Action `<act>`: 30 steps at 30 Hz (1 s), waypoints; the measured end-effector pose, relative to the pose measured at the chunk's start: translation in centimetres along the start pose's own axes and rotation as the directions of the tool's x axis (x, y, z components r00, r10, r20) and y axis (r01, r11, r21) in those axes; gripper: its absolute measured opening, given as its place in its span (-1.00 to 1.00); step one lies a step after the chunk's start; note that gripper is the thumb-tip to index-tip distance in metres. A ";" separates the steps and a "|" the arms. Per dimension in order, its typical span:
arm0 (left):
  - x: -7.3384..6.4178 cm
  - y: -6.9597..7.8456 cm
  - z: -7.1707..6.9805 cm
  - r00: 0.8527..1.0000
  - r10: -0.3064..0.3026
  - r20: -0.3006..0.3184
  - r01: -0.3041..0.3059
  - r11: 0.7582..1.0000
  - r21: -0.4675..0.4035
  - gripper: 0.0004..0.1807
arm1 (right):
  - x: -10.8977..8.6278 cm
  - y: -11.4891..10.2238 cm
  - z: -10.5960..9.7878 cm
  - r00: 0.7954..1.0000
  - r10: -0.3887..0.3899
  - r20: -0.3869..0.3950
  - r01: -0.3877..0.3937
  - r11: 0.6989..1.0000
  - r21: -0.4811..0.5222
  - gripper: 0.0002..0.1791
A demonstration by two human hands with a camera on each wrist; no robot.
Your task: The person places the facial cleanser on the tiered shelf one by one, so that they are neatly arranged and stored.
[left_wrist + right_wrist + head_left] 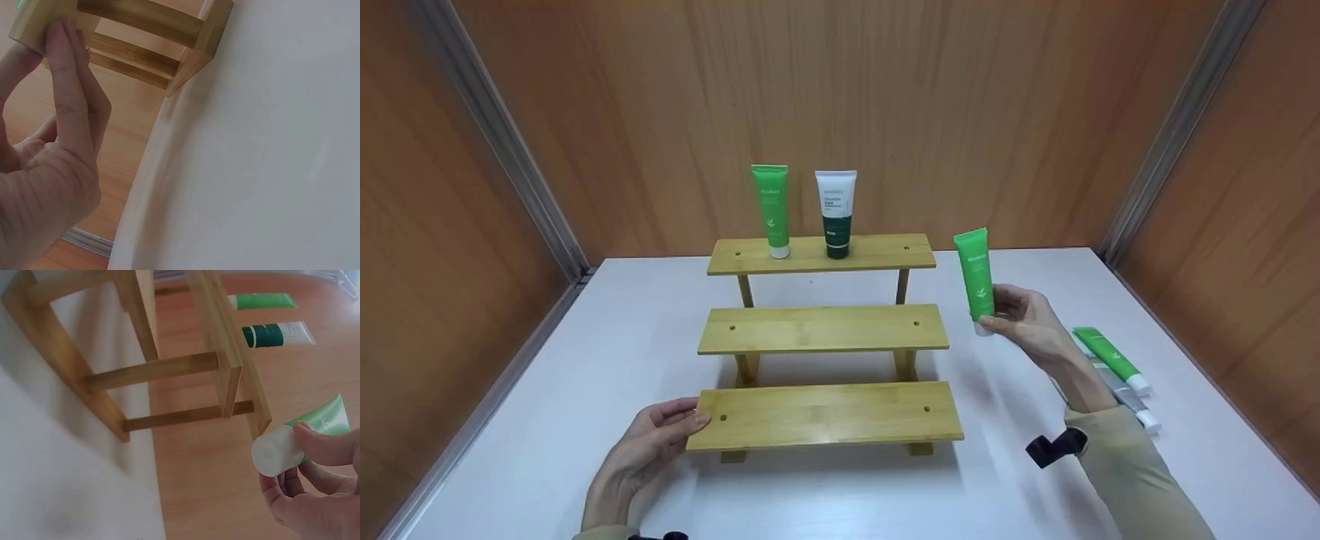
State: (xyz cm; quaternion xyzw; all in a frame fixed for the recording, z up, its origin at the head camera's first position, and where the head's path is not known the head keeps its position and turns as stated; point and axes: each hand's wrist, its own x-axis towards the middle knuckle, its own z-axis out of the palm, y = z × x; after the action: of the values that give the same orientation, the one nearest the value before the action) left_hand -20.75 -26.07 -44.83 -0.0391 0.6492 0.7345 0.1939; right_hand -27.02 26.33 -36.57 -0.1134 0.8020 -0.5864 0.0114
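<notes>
My right hand (1027, 326) pinches a green tube (976, 274) near its white cap, cap down, in the air right of a three-step wooden shelf (825, 330). In the right wrist view the white cap (275, 451) faces the camera, with thumb and fingers on either side. My left hand (649, 446) grips the left end of the lowest step, thumb on top and fingers beneath, as the left wrist view shows of the fingers (67, 84). On the top step stand another green tube (771, 206) and a white and dark green tube (837, 206), both upright on their caps.
At the right of the white table (547, 420), a green tube (1110, 356) and a grey tube (1117, 382) with a white cap lie behind my right forearm. Wooden panels (840, 90) wall the table at the back and both sides.
</notes>
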 end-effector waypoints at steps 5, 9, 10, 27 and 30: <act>0.0 0.0 0.0 1.000 -0.007 -0.004 0.007 1.000 0.016 -0.40 | 0.4 -1.3 0.7 1.000 -0.010 -0.013 0.010 1.000 -0.001 -0.34; 0.1 0.0 0.0 1.000 -0.014 -0.018 0.014 1.000 0.023 -0.39 | 1.0 -2.2 1.2 0.999 -0.016 -0.032 0.016 1.000 0.013 -0.35; 0.1 0.0 0.0 1.000 -0.014 -0.018 0.015 1.000 0.020 -0.40 | 1.2 -2.5 1.3 0.999 -0.015 -0.036 0.016 1.000 0.019 -0.36; -0.1 0.0 0.1 1.000 0.006 -0.005 -0.006 1.000 0.004 -0.41 | 5.0 -5.2 3.2 0.995 -0.064 -0.071 0.066 0.997 0.026 -0.38; -0.1 0.0 0.0 1.000 0.005 0.003 -0.005 1.000 -0.005 -0.43 | 5.7 -5.4 3.6 0.995 -0.071 -0.075 0.074 0.997 0.037 -0.38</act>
State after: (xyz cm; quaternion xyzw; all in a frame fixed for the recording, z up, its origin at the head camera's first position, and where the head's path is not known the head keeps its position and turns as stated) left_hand -20.67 -26.05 -44.76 -0.0369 0.6472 0.7366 0.1927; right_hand -31.09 20.33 -31.93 -0.1204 0.7854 -0.6060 -0.0372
